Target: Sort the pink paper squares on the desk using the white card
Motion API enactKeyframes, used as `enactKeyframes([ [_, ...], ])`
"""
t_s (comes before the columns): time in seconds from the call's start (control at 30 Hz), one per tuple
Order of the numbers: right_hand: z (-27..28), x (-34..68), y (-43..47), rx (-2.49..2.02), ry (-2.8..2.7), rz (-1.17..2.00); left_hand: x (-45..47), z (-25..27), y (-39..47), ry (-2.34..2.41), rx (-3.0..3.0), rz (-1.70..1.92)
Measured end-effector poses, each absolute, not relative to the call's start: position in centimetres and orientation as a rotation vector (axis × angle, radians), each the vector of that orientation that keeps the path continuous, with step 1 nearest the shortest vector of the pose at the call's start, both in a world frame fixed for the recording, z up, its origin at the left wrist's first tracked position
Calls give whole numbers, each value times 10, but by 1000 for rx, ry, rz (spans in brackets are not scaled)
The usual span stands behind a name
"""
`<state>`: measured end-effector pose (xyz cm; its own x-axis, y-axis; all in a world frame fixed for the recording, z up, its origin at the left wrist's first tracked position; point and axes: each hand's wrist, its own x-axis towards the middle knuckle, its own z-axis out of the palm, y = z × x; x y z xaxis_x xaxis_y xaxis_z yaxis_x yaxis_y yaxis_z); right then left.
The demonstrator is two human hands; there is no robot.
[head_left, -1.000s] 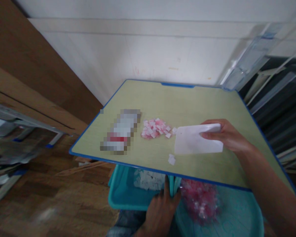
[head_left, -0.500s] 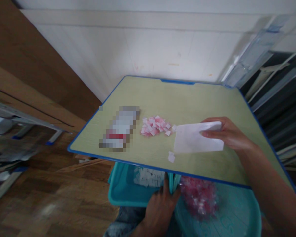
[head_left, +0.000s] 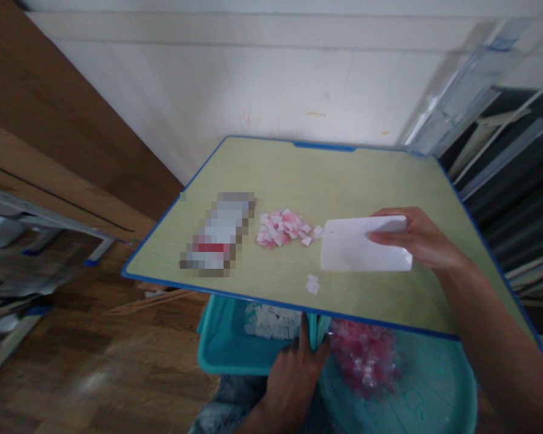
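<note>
My right hand (head_left: 416,238) grips a white card (head_left: 362,247) by its right end, thumb on the near face. The card is held above the table (head_left: 344,181), with its left edge close to a pile of small white and pink paper squares (head_left: 283,228). A couple of loose squares (head_left: 313,284) lie near the front edge. Below the table edge, my left hand (head_left: 294,374) is closed around the touching rims of a teal tray (head_left: 226,358) and a round teal basin (head_left: 438,380). White pieces (head_left: 271,320) lie in the tray.
A phone-like, blurred-out object (head_left: 219,235) lies on the table's left. A clear bag of pink-red pieces (head_left: 364,355) rests in the basin. Behind the table is a white wall (head_left: 271,84); dark panels (head_left: 516,144) lean at the right.
The view has shifted slightly. My right hand has raised the card a little, its face now turned more toward me. My left hand stays on the teal rims.
</note>
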<state>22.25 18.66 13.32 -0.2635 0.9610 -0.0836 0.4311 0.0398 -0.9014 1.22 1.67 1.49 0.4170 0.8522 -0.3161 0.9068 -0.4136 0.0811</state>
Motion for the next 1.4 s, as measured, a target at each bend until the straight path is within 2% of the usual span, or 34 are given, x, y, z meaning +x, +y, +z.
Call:
enactKeyframes([
  [0.37,129,228,188,-1450,-1559,1098,13,16,17,1545,2444,-351],
  [0.63,131,217,183,-1326,-1720,1365,13,16,17,1551,2447,-344],
  [0.83,125,200,182,-1290,-1822,1405,13,15,16,1549,2436,-337],
  [1.1,128,208,182,-1359,-1616,1317,13,16,17,1536,2423,-361],
  [1.4,126,197,179,-1361,-1789,1257,14,13,14,1564,2460,-324],
])
